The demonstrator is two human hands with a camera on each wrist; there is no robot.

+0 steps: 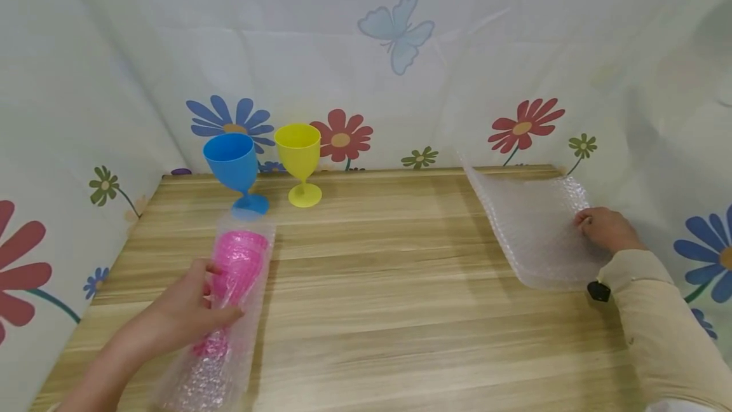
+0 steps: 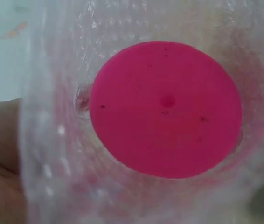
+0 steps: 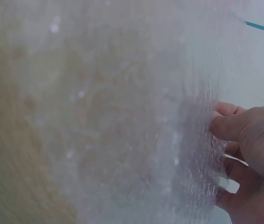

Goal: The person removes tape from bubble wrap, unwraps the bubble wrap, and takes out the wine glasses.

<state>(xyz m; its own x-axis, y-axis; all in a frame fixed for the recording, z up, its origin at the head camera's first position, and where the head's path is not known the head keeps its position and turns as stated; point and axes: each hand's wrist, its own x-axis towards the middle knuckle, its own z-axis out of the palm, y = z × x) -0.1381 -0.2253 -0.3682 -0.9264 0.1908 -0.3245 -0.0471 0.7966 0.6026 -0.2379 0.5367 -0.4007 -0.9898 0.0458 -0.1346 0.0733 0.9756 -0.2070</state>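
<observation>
On the left, my left hand (image 1: pixel 183 310) grips a pink goblet (image 1: pixel 240 262) rolled in bubble wrap (image 1: pixel 200 383), thumb on one side and fingers on the other. Through the open end of the roll, the left wrist view shows the goblet's round pink base (image 2: pixel 164 112). At the right of the table my right hand (image 1: pixel 609 229) pinches the edge of a loose sheet of bubble wrap (image 1: pixel 532 227). The sheet's left side curls up off the wood. In the right wrist view, thumb and fingertips (image 3: pixel 225 126) close on the sheet's edge.
A blue goblet (image 1: pixel 233 164) and a yellow goblet (image 1: pixel 300 157) stand upright at the back left of the wooden table (image 1: pixel 400 310). The blue one is just behind the wrapped roll's far end. A flower-printed white curtain (image 1: pixel 320 49) borders the back and sides.
</observation>
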